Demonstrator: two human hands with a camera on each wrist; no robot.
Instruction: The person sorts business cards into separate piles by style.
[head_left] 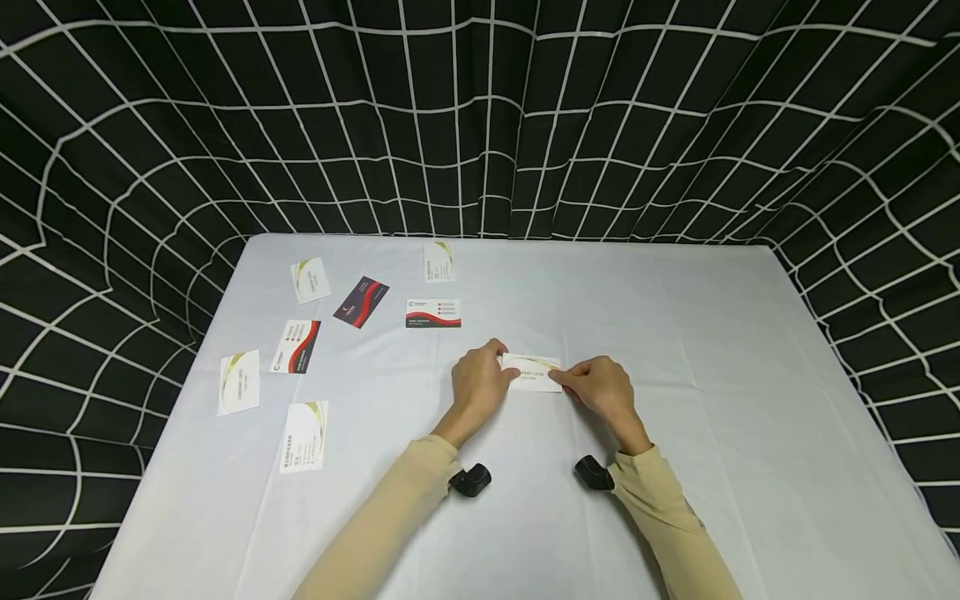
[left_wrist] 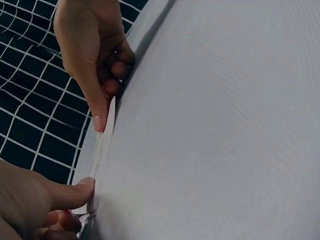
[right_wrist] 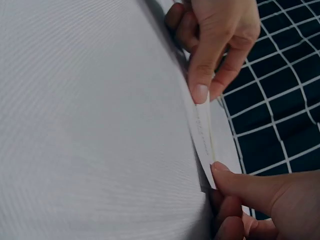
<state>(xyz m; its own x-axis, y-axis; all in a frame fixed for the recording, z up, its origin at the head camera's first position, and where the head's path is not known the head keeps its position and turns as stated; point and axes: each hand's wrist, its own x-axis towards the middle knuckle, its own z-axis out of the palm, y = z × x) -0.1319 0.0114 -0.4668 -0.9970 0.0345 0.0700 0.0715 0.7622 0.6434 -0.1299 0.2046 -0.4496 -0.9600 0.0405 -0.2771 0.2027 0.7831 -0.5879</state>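
A white business card (head_left: pixel 534 382) with a gold curve and a printed company logo lies crosswise between both hands, in front of the person. My left hand (head_left: pixel 477 382) pinches its left end, thumb on the upper face. At the opposite end my right hand (head_left: pixel 602 386) pinches it the same way. Both wrist views show the card (left_wrist: pixel 105 145) nearly edge-on, close above the cloth; whether more than one card is held, I cannot tell. Near the left hand, a white, red and black business card (head_left: pixel 433 313) lies flat.
A white cloth covers the table (head_left: pixel 750 375). More business cards lie apart on its left side, including a dark red-striped one (head_left: pixel 362 302), a gold-cornered one (head_left: pixel 240 382) and a gold-edged one (head_left: pixel 304 437). Black white-gridded curtain (head_left: pixel 480 125) surrounds the far and side edges.
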